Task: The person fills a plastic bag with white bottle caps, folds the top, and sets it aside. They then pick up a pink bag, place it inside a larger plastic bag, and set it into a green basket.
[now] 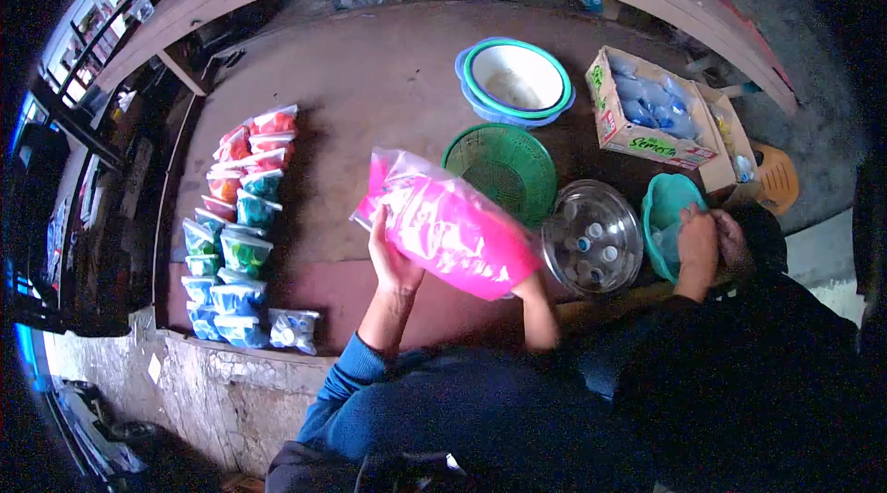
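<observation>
A large clear plastic bag full of pink stuff [443, 225] is held above the reddish-brown table [370, 77]. My left hand [393, 257] grips its left underside. My right hand [528, 288] is under the bag's right end, mostly hidden by it. Both arms wear blue sleeves. Just behind the bag lies a green mesh basket [504, 165]; to its right stands a clear round tub [592, 239] with several small bottles inside.
Rows of small packed bags in red, green and blue [238, 225] lie at the left. A white bowl in a blue basin [514, 79] and a cardboard box of blue bags [651, 114] stand at the back. Another person's hands [710, 239] work at a teal basket [667, 206].
</observation>
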